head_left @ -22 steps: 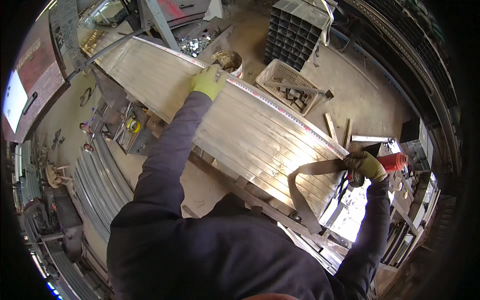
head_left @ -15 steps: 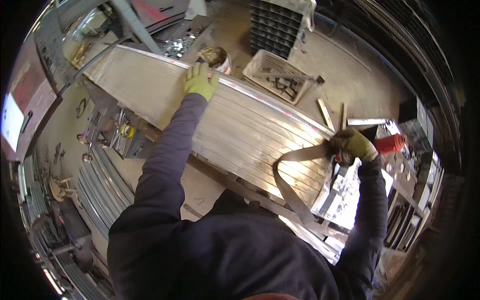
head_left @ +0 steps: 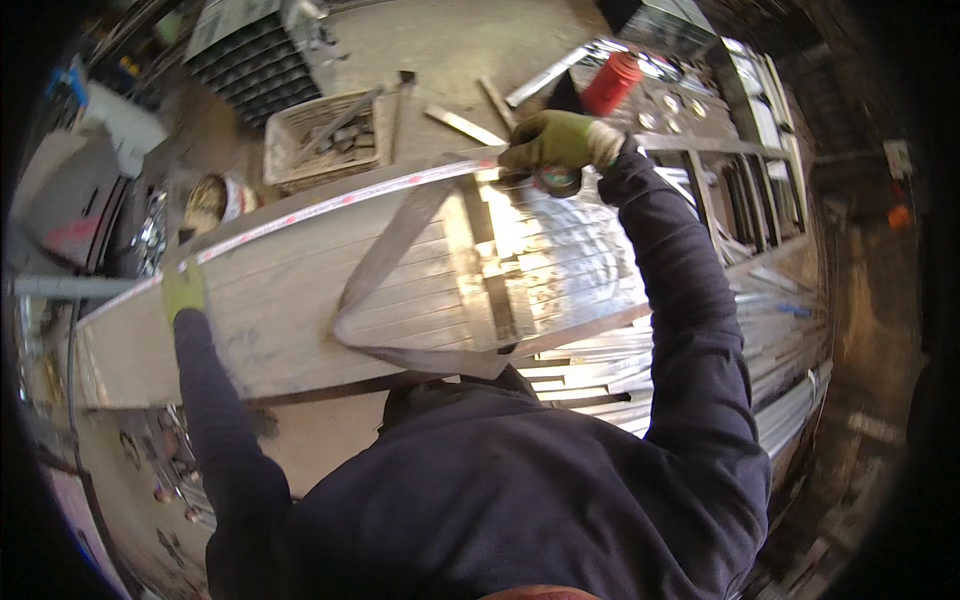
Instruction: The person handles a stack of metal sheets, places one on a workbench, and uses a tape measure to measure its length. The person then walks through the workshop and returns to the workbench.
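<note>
A long flat bundle of pale metal profiles lies across the middle of the view. My left hand, in a yellow-green glove, grips its far edge near the left end. My right hand, gloved the same, is at the far edge toward the right and holds a roll of tape. A wide brown strip of tape runs from the roll down across the bundle. It loops under the near edge close to my chest.
Beyond the bundle are a wire basket of small parts, a dark slotted crate, a round tin and a red cylinder. Loose metal bars lie on the floor. More metal profiles are stacked on my right.
My right hand has carried the tape roll from the bundle's right end up to its far edge. The strip now crosses the top. My left hand has kept its hold on the far edge.
</note>
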The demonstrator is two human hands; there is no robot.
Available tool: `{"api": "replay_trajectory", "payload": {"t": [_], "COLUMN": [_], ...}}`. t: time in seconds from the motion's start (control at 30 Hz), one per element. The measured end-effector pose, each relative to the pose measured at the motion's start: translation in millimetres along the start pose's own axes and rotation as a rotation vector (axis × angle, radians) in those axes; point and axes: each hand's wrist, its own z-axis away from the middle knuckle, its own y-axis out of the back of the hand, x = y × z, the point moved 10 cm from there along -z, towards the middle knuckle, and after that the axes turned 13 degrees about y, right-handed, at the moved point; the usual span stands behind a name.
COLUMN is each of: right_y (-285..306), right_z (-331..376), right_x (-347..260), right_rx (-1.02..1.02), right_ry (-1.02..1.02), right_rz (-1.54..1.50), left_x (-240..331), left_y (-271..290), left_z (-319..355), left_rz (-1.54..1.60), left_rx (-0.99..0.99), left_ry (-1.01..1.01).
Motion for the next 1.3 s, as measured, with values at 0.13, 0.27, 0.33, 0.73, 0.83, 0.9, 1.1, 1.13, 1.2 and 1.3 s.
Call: {"api": "replay_trajectory", "payload": {"t": [0.13, 0.27, 0.33, 0.73, 0.83, 0.9, 1.1, 1.13, 1.2, 1.3], "right_y": [71, 104, 102, 81, 83, 83, 87, 86, 83, 82], "right_z": [117, 177, 197, 182, 182, 184, 190, 191, 192, 190], "right_x": [112, 165, 207, 246, 239, 237, 225, 226, 233, 240], "right_rx": [0.221, 0.279, 0.329, 0.397, 0.405, 0.398, 0.453, 0.460, 0.472, 0.473], "right_ry": [-0.244, -0.203, -0.442, -0.312, -0.262, -0.285, -0.216, -0.216, -0.234, -0.221], "right_rz": [0.014, 0.303, 0.057, -0.153, -0.111, -0.111, -0.057, -0.068, -0.104, -0.063], "left_x": [-11, -27, -33, -45, -44, -44, -41, -42, -39, -27], "left_y": [-6, -17, -20, -22, -21, -21, -18, -18, -17, -14], "left_z": [-15, -32, -38, -52, -52, -52, -52, -52, -51, -48], "left_rz": [0.080, 0.032, 0.013, -0.093, -0.115, -0.146, -0.213, -0.228, -0.280, -0.347], "left_rx": [0.010, -0.043, -0.068, -0.122, -0.125, -0.137, -0.146, -0.149, -0.125, -0.085], "left_ry": [-0.059, -0.032, -0.031, -0.010, 0.016, 0.063, 0.155, 0.186, 0.181, 0.134]}}
